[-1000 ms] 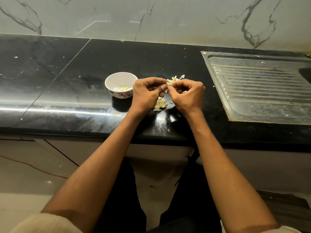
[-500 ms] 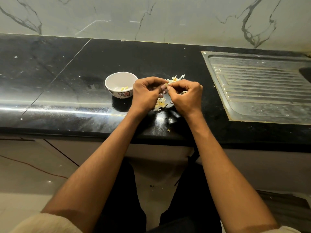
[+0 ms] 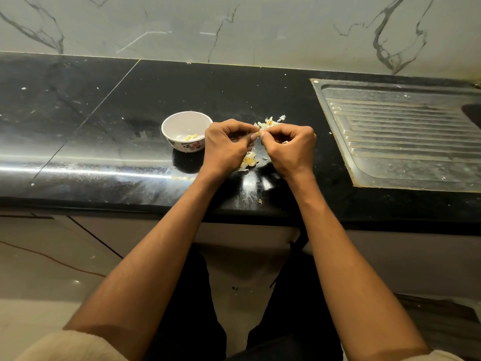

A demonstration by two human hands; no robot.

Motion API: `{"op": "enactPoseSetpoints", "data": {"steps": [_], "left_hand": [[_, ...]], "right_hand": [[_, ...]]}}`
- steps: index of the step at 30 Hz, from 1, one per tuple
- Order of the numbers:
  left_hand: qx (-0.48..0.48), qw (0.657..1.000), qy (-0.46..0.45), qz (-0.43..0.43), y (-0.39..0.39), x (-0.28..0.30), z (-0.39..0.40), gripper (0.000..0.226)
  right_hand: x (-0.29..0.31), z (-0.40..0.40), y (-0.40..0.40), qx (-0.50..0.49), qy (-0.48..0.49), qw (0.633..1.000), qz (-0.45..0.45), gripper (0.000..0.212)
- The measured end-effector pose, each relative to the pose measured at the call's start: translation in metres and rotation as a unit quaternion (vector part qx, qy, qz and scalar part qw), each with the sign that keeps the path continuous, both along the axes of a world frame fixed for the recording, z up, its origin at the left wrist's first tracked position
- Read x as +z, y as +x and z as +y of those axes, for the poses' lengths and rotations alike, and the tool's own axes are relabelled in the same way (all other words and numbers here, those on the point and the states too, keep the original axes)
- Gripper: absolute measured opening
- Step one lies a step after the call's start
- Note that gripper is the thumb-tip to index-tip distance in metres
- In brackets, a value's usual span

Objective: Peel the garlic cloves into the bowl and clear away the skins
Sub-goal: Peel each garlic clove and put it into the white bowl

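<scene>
**Easily lost: one small clove over a littered bench**

Pinched between left hand [image 3: 226,145] and right hand [image 3: 289,148], fingertips of both curled on a garlic clove [image 3: 258,134] above the bench [image 3: 109,142]. Likely slip mid-peel into the skins [image 3: 249,160] below. Bowl [image 3: 185,131] just left, holding a few peeled cloves [image 3: 191,137]; easily knocked.

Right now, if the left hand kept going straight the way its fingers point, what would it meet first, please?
Most likely the right hand: the left hand points rightward at it, both pinching a small pale garlic clove between them, though depth is unclear.
</scene>
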State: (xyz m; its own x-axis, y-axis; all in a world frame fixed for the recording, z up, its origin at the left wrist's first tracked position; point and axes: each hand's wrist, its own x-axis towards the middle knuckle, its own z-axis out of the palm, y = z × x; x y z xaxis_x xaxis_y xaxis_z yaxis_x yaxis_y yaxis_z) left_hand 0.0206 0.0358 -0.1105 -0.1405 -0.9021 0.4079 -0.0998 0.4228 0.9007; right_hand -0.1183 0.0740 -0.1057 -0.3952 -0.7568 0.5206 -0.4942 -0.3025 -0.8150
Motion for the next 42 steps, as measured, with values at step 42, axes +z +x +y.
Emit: {"op": "enactPoseSetpoints", "data": {"steps": [42], "left_hand": [[-0.041, 0.998, 0.031, 0.021, -0.0001, -0.0066, -0.0093, 0.017]], "right_hand": [[0.0050, -0.0009, -0.0021, 0.075, 0.059, 0.975, -0.201, 0.016]]}}
